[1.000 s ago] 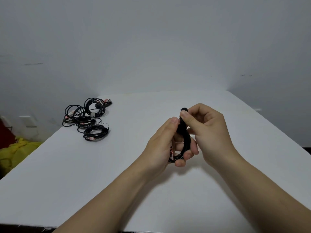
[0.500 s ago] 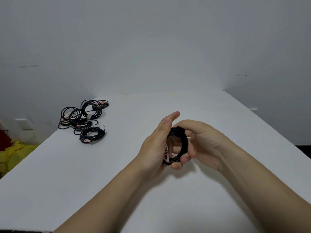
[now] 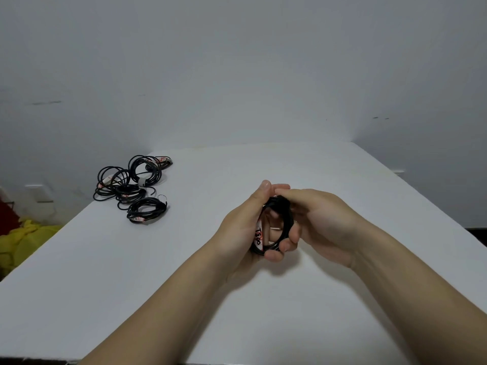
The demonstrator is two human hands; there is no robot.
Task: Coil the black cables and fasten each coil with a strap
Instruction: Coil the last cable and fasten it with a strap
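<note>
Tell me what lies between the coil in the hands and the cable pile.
Only bare white table lies between the coil and the cable pile, as the head view shows.

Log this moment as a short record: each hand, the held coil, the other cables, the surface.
table: white
coil: black, upright, white tag with red writing
left hand: grips the coil, fingers curled under it
right hand: fingers over the coil's top; grip unclear
other cables: coiled, heaped at the table's far left
</note>
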